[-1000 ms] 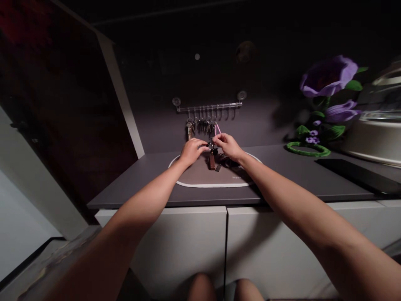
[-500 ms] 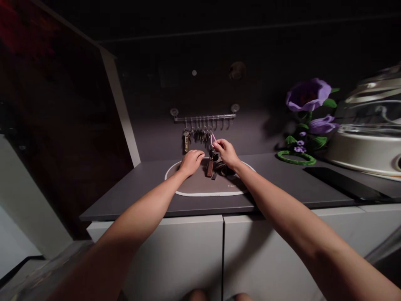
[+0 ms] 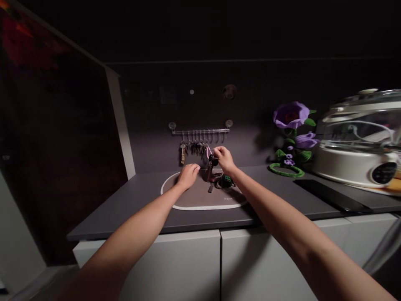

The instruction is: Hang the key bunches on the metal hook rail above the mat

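My right hand [image 3: 224,159] is closed in a pinch at the top of a key bunch with a pink strap [image 3: 209,152], a dark round piece [image 3: 214,160] and a brown leather tag [image 3: 209,172]. The bunch hangs just below the hook rail [image 3: 200,131]; whether the strap is on a hook I cannot tell. My left hand [image 3: 188,175] rests over the left part of the brown mat [image 3: 175,196], fingers loosely bent, nothing visible in them. A watch with a green-lit face [image 3: 227,179] and a small grey tag [image 3: 211,188] lie on the mat.
Several keys hang along the rail, with a patterned key holder [image 3: 183,154] at its left. To the right stand a purple artificial flower [image 3: 291,115] on a green ring base, a black phone-like slab [image 3: 332,195] and a cream appliance [image 3: 344,163]. The counter's front edge [image 3: 194,225] is near me.
The view has shifted, so the scene sits lower. My right hand has turned slightly, and the leather tag now hangs at another angle. The watch's green face has come into view.
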A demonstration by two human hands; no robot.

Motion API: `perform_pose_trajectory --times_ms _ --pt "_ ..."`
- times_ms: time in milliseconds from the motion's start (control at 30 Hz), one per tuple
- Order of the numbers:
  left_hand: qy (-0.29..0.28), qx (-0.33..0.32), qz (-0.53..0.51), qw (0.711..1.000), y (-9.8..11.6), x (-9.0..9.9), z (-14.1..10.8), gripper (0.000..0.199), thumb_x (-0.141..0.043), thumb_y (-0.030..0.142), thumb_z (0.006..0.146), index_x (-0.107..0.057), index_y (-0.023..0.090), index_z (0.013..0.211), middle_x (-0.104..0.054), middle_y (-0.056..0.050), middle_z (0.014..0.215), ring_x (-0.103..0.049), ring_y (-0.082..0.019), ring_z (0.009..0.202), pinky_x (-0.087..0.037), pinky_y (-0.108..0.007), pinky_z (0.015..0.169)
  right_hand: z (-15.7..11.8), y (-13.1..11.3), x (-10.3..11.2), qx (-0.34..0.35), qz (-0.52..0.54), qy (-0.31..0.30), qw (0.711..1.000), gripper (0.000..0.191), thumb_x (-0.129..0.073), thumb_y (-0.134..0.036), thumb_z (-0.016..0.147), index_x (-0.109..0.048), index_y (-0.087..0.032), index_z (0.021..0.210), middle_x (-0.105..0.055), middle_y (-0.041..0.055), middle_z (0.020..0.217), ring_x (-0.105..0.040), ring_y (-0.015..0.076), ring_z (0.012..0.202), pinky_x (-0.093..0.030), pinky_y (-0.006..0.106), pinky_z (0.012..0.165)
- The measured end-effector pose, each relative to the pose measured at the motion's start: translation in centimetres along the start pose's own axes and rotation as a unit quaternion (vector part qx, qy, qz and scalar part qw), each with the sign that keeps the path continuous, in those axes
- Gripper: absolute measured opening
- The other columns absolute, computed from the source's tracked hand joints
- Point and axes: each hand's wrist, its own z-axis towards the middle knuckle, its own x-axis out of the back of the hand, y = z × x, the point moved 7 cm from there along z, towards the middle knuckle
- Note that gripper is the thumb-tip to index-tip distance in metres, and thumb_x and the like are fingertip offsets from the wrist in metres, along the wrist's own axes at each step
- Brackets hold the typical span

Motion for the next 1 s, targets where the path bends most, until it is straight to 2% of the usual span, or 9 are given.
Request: perform_pose_trajectory --times_ms 300,467,600,867,1000 --pt "-0.004 0.007 -0.009 1.000 0.0 -0.2 0.0 0.024 -0.039 0.023 0.085 -0.062 0.017 0.081 -0.065 -0.006 0.080 -0.056 -0.017 0.079 -0.041 -0.030 0.075 2.7 -0.8 0.3 0.000 0.015 0.010 1.000 0.024 -0.053 -0.040 0.068 -0.048 -0.017 0.072 -0.049 -0.0027 0.067 -0.044 0.0089 0.060 -0.040 0.024 0.061" --pt "-0.008 0.012 -0.025 1.000 0.0 -0.4 0.0 0.023 -0.040 0.023 0.085 -0.061 0.017 0.081 -0.064 -0.005 0.079 -0.055 -0.016 0.078 -0.041 -0.029 0.074 4.3 -1.0 0.7 0.006 0.003 0.022 1.000 0.026 -0.053 -0.042 0.067 -0.048 -0.017 0.073 -0.049 -0.0025 0.067 -0.044 0.0090 0.060 -0.039 0.024 0.061" --pt "-0.015 0.010 -0.029 0.999 0.2 -0.6 -0.1 0.023 -0.039 0.023 0.085 -0.061 0.017 0.079 -0.063 -0.005 0.078 -0.055 -0.016 0.077 -0.041 -0.028 0.072 5.4 -0.7 0.7 -0.009 -0.001 0.029 1.000 0.028 -0.052 -0.044 0.068 -0.046 -0.018 0.073 -0.048 -0.0026 0.065 -0.045 0.0093 0.058 -0.040 0.025 0.059" --pt "-0.029 0.013 -0.030 0.999 0.1 -0.9 -0.2 0.023 -0.039 0.023 0.085 -0.060 0.017 0.078 -0.063 -0.004 0.076 -0.055 -0.016 0.074 -0.040 -0.028 0.071 7.1 0.4 0.7 -0.042 0.004 0.070 0.997 0.019 -0.053 -0.035 0.071 -0.047 -0.017 0.071 -0.049 -0.0023 0.063 -0.045 0.0084 0.054 -0.040 0.023 0.056" --pt "-0.031 0.015 -0.036 0.999 -0.1 -1.0 -0.2 0.022 -0.039 0.023 0.085 -0.060 0.017 0.077 -0.063 -0.004 0.075 -0.055 -0.016 0.073 -0.041 -0.027 0.070 8.0 0.9 0.3 -0.042 -0.011 0.083 0.996 0.017 -0.051 -0.033 0.071 -0.050 -0.016 0.071 -0.051 -0.0014 0.064 -0.047 0.0093 0.057 -0.041 0.024 0.059"
